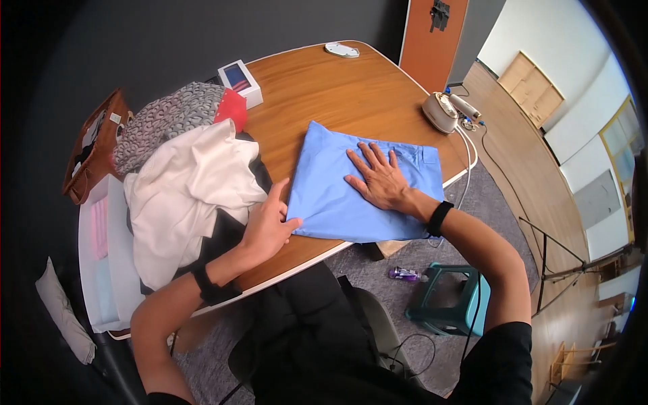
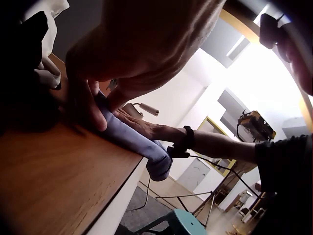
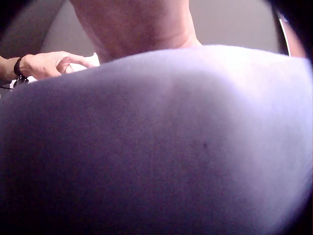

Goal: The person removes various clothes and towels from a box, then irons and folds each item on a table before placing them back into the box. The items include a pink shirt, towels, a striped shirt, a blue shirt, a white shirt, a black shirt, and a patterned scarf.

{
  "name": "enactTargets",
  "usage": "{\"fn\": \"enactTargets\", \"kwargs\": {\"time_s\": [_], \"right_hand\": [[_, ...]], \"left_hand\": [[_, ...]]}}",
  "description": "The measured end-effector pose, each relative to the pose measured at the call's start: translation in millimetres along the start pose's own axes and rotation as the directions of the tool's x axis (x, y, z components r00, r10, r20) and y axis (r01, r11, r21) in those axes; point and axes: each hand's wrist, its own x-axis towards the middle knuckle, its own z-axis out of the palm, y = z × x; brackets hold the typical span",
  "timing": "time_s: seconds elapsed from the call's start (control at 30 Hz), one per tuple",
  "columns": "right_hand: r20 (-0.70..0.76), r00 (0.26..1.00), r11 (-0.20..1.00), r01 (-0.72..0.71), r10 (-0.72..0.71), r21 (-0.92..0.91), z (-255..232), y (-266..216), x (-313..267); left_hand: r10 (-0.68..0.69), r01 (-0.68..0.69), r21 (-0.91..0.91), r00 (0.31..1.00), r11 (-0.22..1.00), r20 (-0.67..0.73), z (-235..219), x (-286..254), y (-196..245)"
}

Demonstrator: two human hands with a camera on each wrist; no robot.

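A folded blue garment (image 1: 331, 196) lies on the wooden table, its lower right part reaching over the front edge. My right hand (image 1: 383, 185) presses flat on it, fingers spread. At the garment's left edge is my left hand (image 1: 265, 226), index finger extended forward and thumb at the lower left corner. From the left wrist, the fingers of this hand come down beside the garment's rounded edge (image 2: 129, 137). Blue cloth (image 3: 146, 142) fills most of the right wrist view and hides the right fingers there.
Left of the garment lie a white cloth (image 1: 182, 196), a grey patterned cloth (image 1: 162, 118), a brown basket (image 1: 98, 145) and a white box (image 1: 101, 263). An iron (image 1: 442, 111) stands at the far right edge. Below are a teal stool (image 1: 449, 300) and a purple bottle (image 1: 405, 273).
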Motion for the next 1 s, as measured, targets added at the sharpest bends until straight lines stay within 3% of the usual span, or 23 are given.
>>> {"fn": "enactTargets", "kwargs": {"time_s": [0.07, 0.17, 0.27, 0.37, 0.4, 0.5, 0.7, 0.83, 0.9, 1.0], "right_hand": [[0.006, 1.0, 1.0, 0.002, -0.002, 0.012, -0.6, 0.6, -0.2], [-0.012, 1.0, 1.0, 0.0, 0.0, 0.002, -0.3, -0.5, -0.7], [-0.026, 1.0, 1.0, 0.003, -0.003, -0.012, 0.5, -0.5, -0.5], [-0.048, 0.999, 1.0, 0.003, -0.004, -0.028, 2.1, -1.5, -0.7], [-0.05, 0.999, 1.0, 0.004, -0.006, -0.029, 2.1, -1.4, -1.0], [-0.037, 0.999, 1.0, 0.006, -0.007, -0.021, 1.9, -0.7, -1.4], [-0.07, 0.997, 1.0, 0.01, -0.012, -0.019, 7.2, 0.3, -0.9], [-0.106, 0.994, 0.998, 0.016, -0.023, -0.063, 7.0, -1.4, -3.3], [-0.203, 0.978, 0.989, 0.019, -0.048, -0.145, 0.7, -7.9, -5.2], [-0.359, 0.921, 0.982, 0.181, -0.152, 0.048, -39.8, -26.0, -30.3]], "left_hand": [[0.126, -0.121, 0.139, 0.991, 0.983, -0.032, 1.5, 0.7, -7.4], [0.026, -0.024, -0.02, 0.997, 1.0, 0.067, -5.9, 2.8, -10.5], [0.011, 0.029, -0.428, 0.996, 0.903, 0.091, -5.9, 8.9, -24.7], [-0.046, 0.094, -0.286, 0.984, 0.954, 0.171, -3.0, -5.0, -7.2], [-0.017, 0.048, -0.232, 0.991, 0.972, 0.135, 0.5, -4.8, -8.8], [-0.105, 0.104, 0.012, 0.99, 0.994, 0.097, -2.4, 9.4, -21.9], [0.071, -0.065, 0.273, 0.997, 0.96, -0.011, 5.7, 2.3, -20.5], [0.219, -0.17, 0.516, 0.975, 0.84, -0.035, 8.6, 1.4, -18.1], [0.153, -0.131, 0.523, 0.988, 0.842, 0.001, 3.2, 8.3, -8.4], [0.051, -0.075, 0.436, 0.997, 0.897, 0.066, -5.3, 14.2, -6.4]]}}
